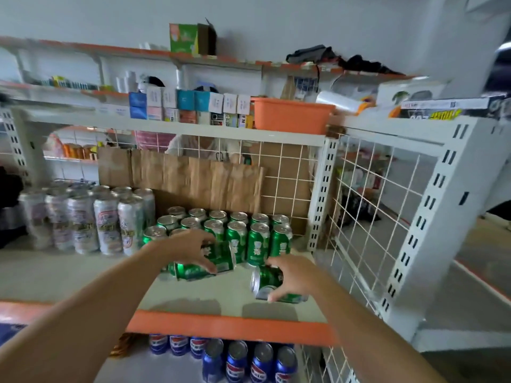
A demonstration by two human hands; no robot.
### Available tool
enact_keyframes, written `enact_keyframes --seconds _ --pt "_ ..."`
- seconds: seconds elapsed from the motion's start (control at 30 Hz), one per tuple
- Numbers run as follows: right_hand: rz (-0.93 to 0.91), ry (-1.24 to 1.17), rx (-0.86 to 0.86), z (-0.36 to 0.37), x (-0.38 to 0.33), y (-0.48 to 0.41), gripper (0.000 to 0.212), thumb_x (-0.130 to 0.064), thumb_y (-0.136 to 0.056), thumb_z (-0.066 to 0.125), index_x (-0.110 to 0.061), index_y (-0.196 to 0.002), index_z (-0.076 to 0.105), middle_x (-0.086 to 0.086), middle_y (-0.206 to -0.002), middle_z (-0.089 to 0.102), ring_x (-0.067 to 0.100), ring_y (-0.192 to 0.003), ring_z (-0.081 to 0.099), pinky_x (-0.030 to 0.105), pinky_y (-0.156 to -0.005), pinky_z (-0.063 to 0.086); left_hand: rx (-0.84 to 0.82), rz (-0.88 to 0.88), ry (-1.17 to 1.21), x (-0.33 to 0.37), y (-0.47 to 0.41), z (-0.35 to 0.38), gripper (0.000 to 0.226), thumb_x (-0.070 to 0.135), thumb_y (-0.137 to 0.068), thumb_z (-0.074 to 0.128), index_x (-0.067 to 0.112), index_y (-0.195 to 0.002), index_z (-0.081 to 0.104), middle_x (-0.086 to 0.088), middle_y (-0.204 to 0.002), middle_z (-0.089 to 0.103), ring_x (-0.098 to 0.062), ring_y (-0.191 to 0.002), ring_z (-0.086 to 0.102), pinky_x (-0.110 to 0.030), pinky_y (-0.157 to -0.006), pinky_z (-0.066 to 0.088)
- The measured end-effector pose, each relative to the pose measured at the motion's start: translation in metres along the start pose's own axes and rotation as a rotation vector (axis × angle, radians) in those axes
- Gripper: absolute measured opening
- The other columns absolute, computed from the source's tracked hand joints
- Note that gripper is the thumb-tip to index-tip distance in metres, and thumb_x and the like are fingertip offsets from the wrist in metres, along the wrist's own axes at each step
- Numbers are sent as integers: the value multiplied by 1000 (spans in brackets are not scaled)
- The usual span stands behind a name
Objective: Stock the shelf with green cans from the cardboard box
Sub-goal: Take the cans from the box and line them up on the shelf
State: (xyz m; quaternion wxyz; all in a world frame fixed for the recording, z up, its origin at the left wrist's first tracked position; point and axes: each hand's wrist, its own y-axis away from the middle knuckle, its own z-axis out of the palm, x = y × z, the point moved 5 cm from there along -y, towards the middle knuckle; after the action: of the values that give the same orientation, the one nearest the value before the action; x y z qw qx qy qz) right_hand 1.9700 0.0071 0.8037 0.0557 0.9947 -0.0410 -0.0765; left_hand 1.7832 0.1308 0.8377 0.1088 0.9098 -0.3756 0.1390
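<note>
Several green cans point(258, 240) stand upright in rows at the back right of the middle shelf point(69, 275). My left hand point(190, 248) grips green cans point(221, 261) held on their sides just above the shelf, in front of the rows. My right hand point(293, 276) grips another green can point(266, 281), also tilted on its side, near the shelf's right front. The cardboard box is not in view.
Tall white cans point(107, 225) stand left of the green rows. A wire mesh panel point(367, 205) closes the shelf's right end, and cardboard sheets point(193, 181) lean at the back. Blue cans point(237, 363) fill the shelf below the orange front edge point(229, 324). An orange tub point(290, 114) sits above.
</note>
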Motion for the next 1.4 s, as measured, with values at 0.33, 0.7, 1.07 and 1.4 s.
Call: enact_keyframes --seconds 0.33,0.7,1.07,1.4 --pt "124 -55 -53 19 18 5 86 -35 -72 78 -20 -144 34 2 -144 43 21 -127 45 29 -97 37 -113 91 -100 5 -42 9 90 52 -66 77 24 -141 35 -1 -146 37 -22 -129 40 -37 -109 33" --pt "163 -117 -58 34 12 -6 89 -42 -68 79 -26 -144 34 -1 -145 43 19 -128 44 32 -102 37 -94 196 -32 4 -43 2 81 45 -72 75 19 -139 37 1 -142 41 -17 -126 40 -29 -105 32" --pt "101 -863 239 -6 -24 -36 83 -38 -68 77 -21 -140 37 -2 -111 58 21 -104 60 42 -94 50 -56 316 -8 21 -45 -11 64 41 -67 80 29 -123 51 10 -109 57 -12 -99 54 -32 -92 45" --pt "76 -1086 408 -11 -28 -44 52 -16 -74 77 -15 -119 52 9 -104 66 23 -91 66 30 -71 58 14 351 31 22 -46 -17 80 44 -68 79 30 -135 38 8 -128 50 -14 -114 50 -32 -99 42"
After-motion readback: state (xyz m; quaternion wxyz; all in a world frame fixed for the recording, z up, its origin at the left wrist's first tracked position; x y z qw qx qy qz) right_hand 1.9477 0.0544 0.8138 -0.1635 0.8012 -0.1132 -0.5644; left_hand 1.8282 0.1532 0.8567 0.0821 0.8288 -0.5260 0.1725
